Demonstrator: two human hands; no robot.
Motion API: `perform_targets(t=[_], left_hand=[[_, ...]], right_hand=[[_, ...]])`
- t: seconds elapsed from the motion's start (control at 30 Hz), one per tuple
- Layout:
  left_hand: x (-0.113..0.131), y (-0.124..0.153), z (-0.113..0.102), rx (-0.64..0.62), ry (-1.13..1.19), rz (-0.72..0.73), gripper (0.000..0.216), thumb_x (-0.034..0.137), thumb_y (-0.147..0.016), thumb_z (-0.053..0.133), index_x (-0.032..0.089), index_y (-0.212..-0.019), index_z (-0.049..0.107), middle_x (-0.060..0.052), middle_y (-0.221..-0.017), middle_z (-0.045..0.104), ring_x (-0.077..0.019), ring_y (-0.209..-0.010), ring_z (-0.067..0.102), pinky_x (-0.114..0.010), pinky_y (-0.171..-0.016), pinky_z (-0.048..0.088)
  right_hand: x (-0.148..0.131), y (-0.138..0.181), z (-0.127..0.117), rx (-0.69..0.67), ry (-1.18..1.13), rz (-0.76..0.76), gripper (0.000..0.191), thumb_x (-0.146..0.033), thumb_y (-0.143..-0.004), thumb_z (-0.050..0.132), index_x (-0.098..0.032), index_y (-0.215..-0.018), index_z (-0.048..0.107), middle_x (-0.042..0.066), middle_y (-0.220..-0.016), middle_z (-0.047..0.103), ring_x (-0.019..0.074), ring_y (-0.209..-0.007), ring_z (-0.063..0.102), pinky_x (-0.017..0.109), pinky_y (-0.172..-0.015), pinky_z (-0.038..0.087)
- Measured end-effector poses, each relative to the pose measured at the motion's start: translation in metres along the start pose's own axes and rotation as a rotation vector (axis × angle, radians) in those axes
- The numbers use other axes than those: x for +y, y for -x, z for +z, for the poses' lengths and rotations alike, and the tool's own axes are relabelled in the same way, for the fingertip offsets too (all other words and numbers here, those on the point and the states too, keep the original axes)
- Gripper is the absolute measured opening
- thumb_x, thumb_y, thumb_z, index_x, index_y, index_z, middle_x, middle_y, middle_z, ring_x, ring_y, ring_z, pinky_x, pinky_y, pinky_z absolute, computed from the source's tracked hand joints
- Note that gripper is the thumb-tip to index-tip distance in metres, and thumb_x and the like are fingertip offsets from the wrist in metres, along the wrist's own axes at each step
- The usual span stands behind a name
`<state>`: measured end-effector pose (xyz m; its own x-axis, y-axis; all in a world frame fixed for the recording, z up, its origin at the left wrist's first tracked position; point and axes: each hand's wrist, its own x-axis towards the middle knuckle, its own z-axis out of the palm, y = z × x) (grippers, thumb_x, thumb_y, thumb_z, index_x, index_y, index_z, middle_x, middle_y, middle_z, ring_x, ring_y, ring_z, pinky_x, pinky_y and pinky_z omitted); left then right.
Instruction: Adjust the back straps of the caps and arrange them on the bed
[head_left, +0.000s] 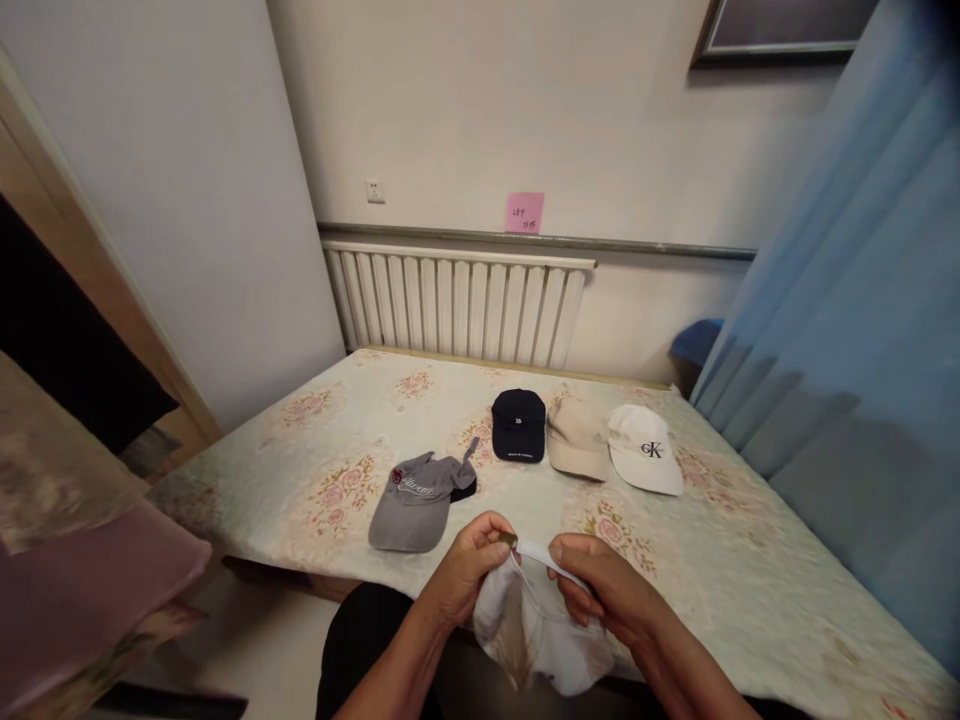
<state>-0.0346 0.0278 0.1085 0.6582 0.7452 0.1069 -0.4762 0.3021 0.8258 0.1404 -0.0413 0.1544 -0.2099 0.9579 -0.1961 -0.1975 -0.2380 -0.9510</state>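
Note:
A white cap point(551, 640) hangs between my two hands in front of the table edge, its back strap point(544, 556) uppermost. Fingers of my left hand point(474, 562) pinch the strap at its metal buckle. My right hand point(596, 580) is closed on the other part of the strap, to the right. Beyond my left hand lies a grey cap point(411, 515) with script lettering, its strap sticking up. Something black shows partly behind that cap. Farther back stand a navy cap point(519, 425), a beige cap point(577, 437) and a white cap with CK letters point(645, 450), side by side.
A floral cloth point(367, 400) covers the low surface holding the caps. Behind it are a white radiator point(457, 305) and a wall with a pink note point(525, 212). A blue curtain point(847, 350) hangs at the right. Folded fabric point(97, 590) is at the left.

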Motion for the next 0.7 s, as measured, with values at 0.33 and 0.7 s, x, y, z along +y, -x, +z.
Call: perform_targets(t=[0.33,0.7], left_hand=[[0.0008,0.0006,0.0,-0.012,-0.009,0.007,0.016,0.02,-0.074,0.063,0.015,-0.086,0.054,-0.002,-0.072,0.061,-0.0102,-0.063,0.054,-0.021,-0.061,0.037],[0.003,0.0018,0.0017,-0.031,-0.03,0.009,0.017,0.021,-0.073,0.064,0.015,-0.086,0.054,-0.001,-0.073,0.061,-0.0099,-0.063,0.053,-0.021,-0.061,0.037]], right_hand=[[0.0038,-0.0029,-0.0018,-0.018,-0.016,-0.003,0.029,-0.041,-0.079,0.053,-0.017,-0.063,0.057,-0.01,-0.032,0.033,0.0052,-0.03,0.019,0.02,-0.036,0.03],[0.0072,-0.0048,-0.0015,-0.034,-0.055,-0.005,0.03,-0.043,-0.079,0.055,-0.016,-0.065,0.058,-0.01,-0.031,0.033,0.005,-0.028,0.02,0.02,-0.035,0.029]])
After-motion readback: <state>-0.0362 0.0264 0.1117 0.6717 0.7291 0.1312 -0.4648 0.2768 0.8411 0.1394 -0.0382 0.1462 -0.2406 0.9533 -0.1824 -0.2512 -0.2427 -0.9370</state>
